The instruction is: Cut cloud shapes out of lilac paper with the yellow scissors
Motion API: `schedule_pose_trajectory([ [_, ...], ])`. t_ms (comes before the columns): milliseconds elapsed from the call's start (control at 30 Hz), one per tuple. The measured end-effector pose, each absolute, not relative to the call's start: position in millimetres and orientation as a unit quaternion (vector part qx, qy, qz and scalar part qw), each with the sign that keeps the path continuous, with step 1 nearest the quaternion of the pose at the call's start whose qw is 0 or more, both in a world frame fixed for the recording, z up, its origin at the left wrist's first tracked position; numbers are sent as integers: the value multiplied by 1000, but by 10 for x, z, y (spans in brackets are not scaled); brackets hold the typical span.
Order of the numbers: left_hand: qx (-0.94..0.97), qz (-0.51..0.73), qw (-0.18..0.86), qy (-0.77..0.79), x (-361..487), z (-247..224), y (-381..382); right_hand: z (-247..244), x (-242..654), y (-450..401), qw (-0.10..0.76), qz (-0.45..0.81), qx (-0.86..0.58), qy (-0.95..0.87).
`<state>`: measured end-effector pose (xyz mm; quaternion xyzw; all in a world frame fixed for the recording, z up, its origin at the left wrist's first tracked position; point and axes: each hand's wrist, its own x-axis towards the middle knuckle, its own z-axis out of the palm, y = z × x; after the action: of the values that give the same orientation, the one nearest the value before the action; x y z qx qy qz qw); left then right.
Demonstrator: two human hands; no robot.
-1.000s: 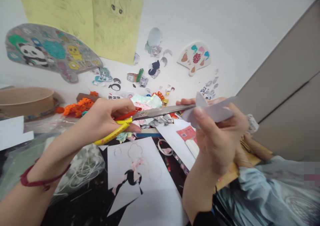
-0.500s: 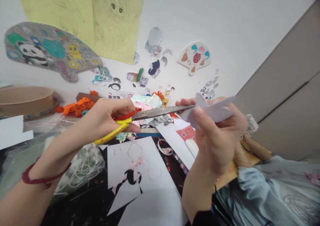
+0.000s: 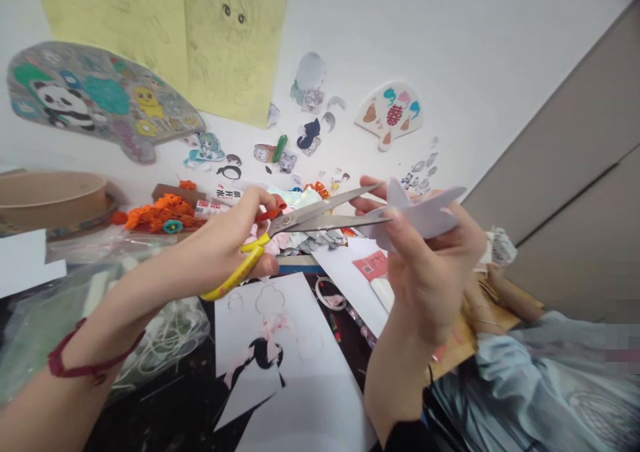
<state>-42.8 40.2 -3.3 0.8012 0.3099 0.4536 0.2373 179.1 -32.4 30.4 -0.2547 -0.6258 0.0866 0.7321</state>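
Observation:
My left hand (image 3: 227, 242) is closed round the yellow and red handles of a pair of scissors (image 3: 300, 220). Their blades are spread and point right. The lower blade's tip reaches the edge of a folded white piece of paper (image 3: 425, 217); whether it lies between layers I cannot tell. My right hand (image 3: 430, 259) pinches this paper between thumb and fingers, with several pointed flaps sticking up and out. Below the hands lies a white sheet (image 3: 295, 305) with pencilled outlines and cut-out holes.
A clear plastic bag (image 3: 165, 325) of white cords lies at left, behind it orange craft pieces (image 3: 160, 215) and a round tan container (image 3: 50, 199). A roll of tape (image 3: 330, 293) sits mid-table. Another person's sleeve (image 3: 525, 365) is at right. Paper fans (image 3: 393, 115) hang on the wall.
The scissor blades have opened from nearly closed. My left hand has shifted slightly right, and the folded paper has moved a little left with my right hand.

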Motion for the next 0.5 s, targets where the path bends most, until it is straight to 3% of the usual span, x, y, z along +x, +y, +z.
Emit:
schedule_pose_trajectory([
  [167,825,370,241,353,-341,26,296,261,1757,-229,713,95,-257,-645],
  [500,828,403,166,352,-319,77,169,230,1704,-205,689,107,-239,-676],
])
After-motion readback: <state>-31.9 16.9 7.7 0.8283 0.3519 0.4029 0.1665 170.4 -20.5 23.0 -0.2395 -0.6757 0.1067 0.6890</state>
